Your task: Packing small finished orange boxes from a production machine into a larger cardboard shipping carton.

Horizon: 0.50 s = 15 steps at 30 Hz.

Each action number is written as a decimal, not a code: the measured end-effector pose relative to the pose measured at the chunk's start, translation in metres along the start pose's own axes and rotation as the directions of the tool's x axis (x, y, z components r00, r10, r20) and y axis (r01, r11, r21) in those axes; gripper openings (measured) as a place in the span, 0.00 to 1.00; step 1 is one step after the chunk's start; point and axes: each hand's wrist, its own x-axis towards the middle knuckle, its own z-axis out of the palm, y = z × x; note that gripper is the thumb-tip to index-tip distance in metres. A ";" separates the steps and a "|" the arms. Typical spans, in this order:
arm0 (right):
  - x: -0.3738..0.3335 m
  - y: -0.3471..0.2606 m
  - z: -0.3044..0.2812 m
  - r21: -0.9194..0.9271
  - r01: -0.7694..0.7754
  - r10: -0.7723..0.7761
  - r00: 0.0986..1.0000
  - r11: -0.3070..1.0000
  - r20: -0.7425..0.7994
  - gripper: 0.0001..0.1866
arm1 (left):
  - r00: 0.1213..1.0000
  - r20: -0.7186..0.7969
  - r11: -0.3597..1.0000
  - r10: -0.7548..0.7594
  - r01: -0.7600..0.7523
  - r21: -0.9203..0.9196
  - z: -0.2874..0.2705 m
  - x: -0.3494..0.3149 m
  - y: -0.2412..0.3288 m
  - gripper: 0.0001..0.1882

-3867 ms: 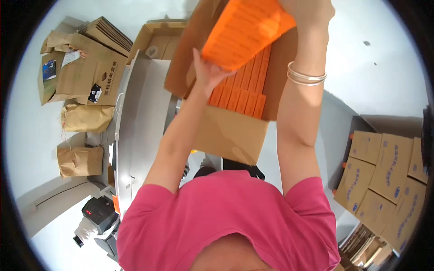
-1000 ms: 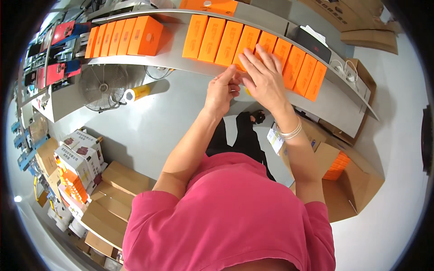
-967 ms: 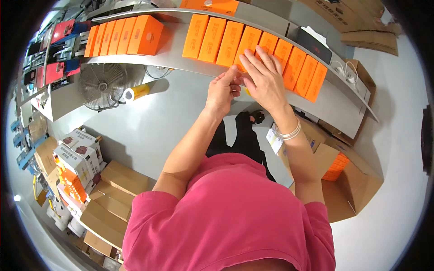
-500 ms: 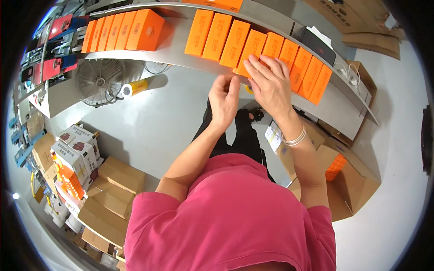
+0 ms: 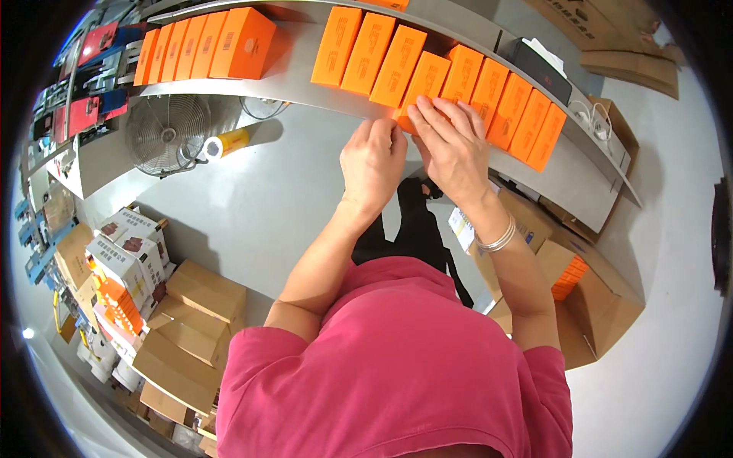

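A row of upright orange boxes [image 5: 398, 65] stands along the grey metal table edge. One orange box [image 5: 430, 74] in the middle of the row sits a little nearer to me than its neighbours. My right hand [image 5: 456, 149] lies over its near end, the fingers stretched out together on the box front. At the box's near left corner is my left hand [image 5: 372, 164], closed with thumb and fingers pinched. What lies between those fingertips, if anything, is hidden.
Another group of orange boxes [image 5: 243, 44] stands at the left on the table [image 5: 298, 57]. A dark device [image 5: 538, 72] sits behind the row's right end. Below are a floor fan [image 5: 168, 133], cartons [image 5: 183, 336] at left and an opened carton [image 5: 603, 305] at right.
My left hand has moved slightly left and turned, its fingers curling more at the box corner. My right hand has shifted slightly down and left, still against the box.
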 end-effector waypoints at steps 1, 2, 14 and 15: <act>0.000 -0.003 -0.001 0.004 -0.007 0.007 1.000 1.000 0.008 0.18 | 1.000 -0.002 1.000 -0.002 0.002 0.000 0.000 0.000 -0.001 0.04; -0.001 -0.005 -0.002 0.004 -0.005 0.005 1.000 1.000 0.010 0.18 | 0.998 0.011 0.994 0.061 -0.062 0.089 0.000 0.000 -0.002 0.05; -0.004 -0.008 0.000 0.001 -0.019 0.019 1.000 1.000 0.012 0.24 | 0.685 0.547 0.733 -0.482 0.657 -0.177 -0.007 -0.051 -0.046 0.09; -0.004 -0.009 0.001 0.012 -0.023 0.022 1.000 1.000 0.012 0.24 | 0.684 0.546 0.731 -0.483 0.659 -0.178 -0.005 -0.052 -0.045 0.09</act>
